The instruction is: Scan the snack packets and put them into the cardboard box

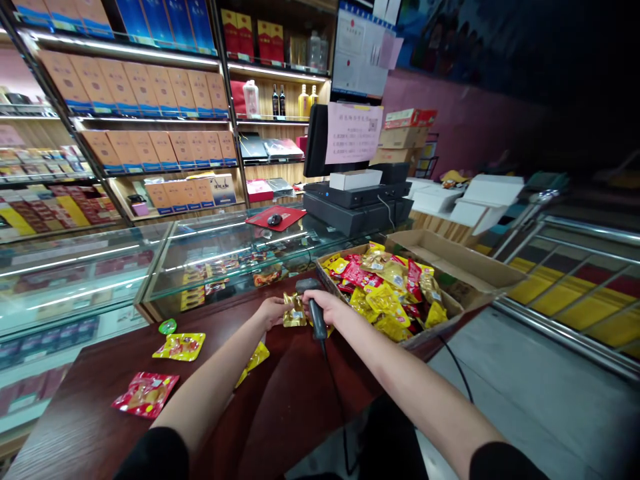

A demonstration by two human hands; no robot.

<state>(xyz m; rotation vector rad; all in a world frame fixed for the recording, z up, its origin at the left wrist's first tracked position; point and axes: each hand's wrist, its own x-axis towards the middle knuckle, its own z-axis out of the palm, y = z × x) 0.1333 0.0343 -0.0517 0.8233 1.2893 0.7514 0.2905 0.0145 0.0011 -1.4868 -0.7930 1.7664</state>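
Observation:
My left hand (273, 313) pinches the left edge of a gold snack packet (294, 311) above the dark red counter (195, 393). My right hand (321, 305) is closed around a black handheld barcode scanner (317, 319), whose head is beside the packet. The right fingertips are close to the packet's right edge; whether they touch it I cannot tell. A yellow packet (256, 360) lies partly behind my left forearm. Further left lie another yellow packet (181, 347), a red packet (146, 394) and a small green-lidded item (167, 326).
An open cardboard box (453, 310) heaped with red, yellow and gold packets stands to the right. Behind are a monitor (315, 140), a cash drawer (350, 208) and a mouse (275, 219). A glass display case (165, 267) borders the counter; the scanner cable (334, 387) hangs toward me.

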